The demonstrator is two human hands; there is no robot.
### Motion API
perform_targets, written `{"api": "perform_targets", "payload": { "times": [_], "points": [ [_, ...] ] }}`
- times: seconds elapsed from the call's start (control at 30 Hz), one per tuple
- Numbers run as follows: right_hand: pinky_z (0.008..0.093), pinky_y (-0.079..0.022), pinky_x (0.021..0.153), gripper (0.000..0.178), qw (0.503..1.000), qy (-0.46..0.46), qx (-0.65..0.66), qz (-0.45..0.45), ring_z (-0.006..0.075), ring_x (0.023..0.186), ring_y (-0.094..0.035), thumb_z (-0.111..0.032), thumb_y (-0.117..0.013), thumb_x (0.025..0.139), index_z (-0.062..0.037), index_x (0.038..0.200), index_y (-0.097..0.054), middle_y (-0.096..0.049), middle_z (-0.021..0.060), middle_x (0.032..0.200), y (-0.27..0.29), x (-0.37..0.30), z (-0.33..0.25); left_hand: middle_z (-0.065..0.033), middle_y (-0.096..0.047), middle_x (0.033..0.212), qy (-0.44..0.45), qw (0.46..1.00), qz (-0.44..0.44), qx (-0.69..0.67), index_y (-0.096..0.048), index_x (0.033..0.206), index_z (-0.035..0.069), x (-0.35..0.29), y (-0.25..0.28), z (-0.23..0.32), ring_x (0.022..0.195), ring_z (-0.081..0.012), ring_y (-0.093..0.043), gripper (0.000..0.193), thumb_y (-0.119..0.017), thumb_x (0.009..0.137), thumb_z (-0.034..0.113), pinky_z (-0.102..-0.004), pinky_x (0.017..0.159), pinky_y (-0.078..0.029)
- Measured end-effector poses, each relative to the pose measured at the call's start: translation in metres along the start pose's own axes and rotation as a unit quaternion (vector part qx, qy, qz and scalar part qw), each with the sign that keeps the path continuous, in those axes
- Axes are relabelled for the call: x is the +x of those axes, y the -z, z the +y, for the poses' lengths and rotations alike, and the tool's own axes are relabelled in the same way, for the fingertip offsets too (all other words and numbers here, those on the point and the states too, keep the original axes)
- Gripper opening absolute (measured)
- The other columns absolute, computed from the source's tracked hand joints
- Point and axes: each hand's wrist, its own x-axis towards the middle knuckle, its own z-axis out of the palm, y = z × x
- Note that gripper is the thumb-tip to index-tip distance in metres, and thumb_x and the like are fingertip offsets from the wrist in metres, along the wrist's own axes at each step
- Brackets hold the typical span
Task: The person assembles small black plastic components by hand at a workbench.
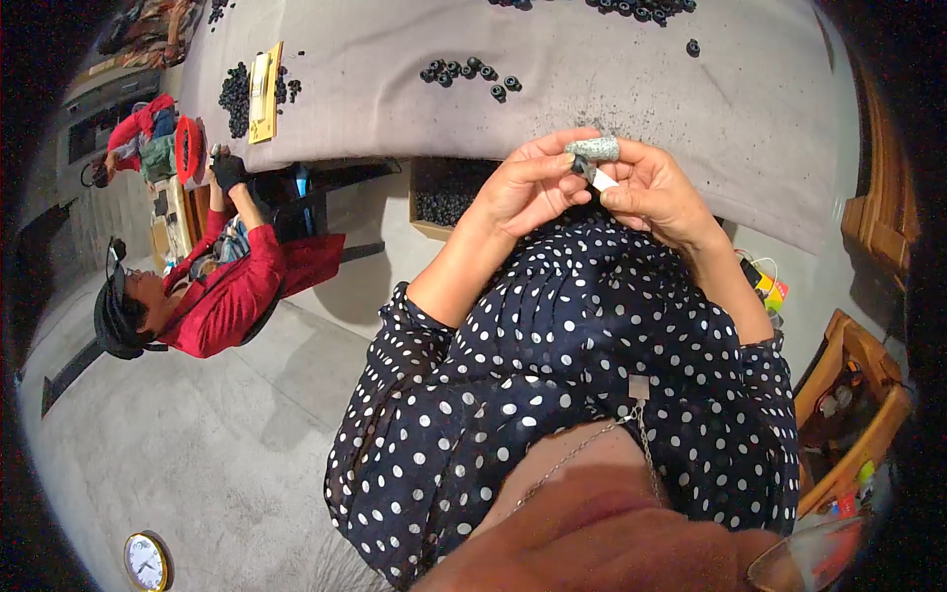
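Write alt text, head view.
A person in a polka-dot top pinches a small dark piece in the left grip and a white object in the right grip. Black round parts lie on a cloth-covered table; another person in red is at left.

A matt, slightly wrinkled grey cloth [365, 69] covers the table. The small black parts [469, 72] look glossy, like plastic (or maybe rubber, one cannot tell). The speckled finger cover [598, 149] seems rough cloth; the frame [876, 357], smooth wood.
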Motion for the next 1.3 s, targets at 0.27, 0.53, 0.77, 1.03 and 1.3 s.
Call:
{"api": "perform_targets", "payload": {
  "times": [0.27,0.53,0.77,1.03,1.3],
  "points": [
    [0.0128,-0.030,0.038,0.029,0.999,-0.014,-0.014,0.034,-0.0010,0.047,-0.042,-0.010,-0.062,0.084,-0.0020,0.111,-0.056,-0.062,0.0010,0.081,0.006,0.003,0.004,-0.0097,-0.064,0.093,-0.059,0.966,0.094,0.235,-0.056,0.115,-0.002,-0.011,-0.005,0.018,0.073,-0.0156,-0.063,0.034,-0.062,0.081,0.003,-0.0275,0.068,-0.054],
    [0.0134,-0.028,0.039,0.025,0.991,0.040,-0.023,0.124,-0.0005,0.047,-0.040,-0.009,-0.062,0.083,-0.0005,0.106,-0.057,-0.057,-0.0018,0.075,0.008,-0.001,0.003,-0.0046,-0.062,0.081,-0.348,0.615,0.291,0.645,-0.068,0.092,0.002,0.001,0.032,0.079,0.071,-0.0121,-0.057,0.014,-0.066,0.078,0.004,-0.0233,0.065,-0.046],
    [0.0142,-0.027,0.039,0.025,0.986,0.073,-0.047,0.145,-0.0003,0.047,-0.040,-0.010,-0.062,0.084,-0.0002,0.107,-0.057,-0.056,-0.0030,0.073,0.012,-0.014,-0.005,-0.0087,-0.061,0.083,-0.446,0.401,0.264,0.755,-0.069,0.088,0.007,0.042,-0.003,0.069,0.072,-0.0147,-0.057,0.011,-0.068,0.077,0.008,-0.0251,0.061,-0.045],
    [0.0143,-0.028,0.041,0.031,0.945,0.217,0.007,0.243,0.0005,0.048,-0.040,-0.005,-0.059,0.085,0.0005,0.115,-0.054,-0.056,-0.0016,0.075,0.017,-0.022,-0.019,-0.0117,-0.063,0.081,-0.387,0.436,0.049,0.811,-0.065,0.089,0.007,0.167,-0.065,0.028,0.076,-0.0308,-0.061,0.015,-0.063,0.078,0.018,-0.0388,0.066,-0.049],
    [0.0147,-0.030,0.040,0.034,0.939,0.234,-0.018,0.252,0.0024,0.049,-0.041,-0.006,-0.056,0.087,0.0004,0.120,-0.050,-0.053,-0.0001,0.075,0.025,-0.024,-0.022,-0.0140,-0.061,0.082,-0.281,0.389,0.020,0.877,-0.066,0.079,0.007,0.189,-0.057,0.017,0.073,-0.0336,-0.061,0.013,-0.060,0.077,0.017,-0.0419,0.067,-0.049]
  ]
}}
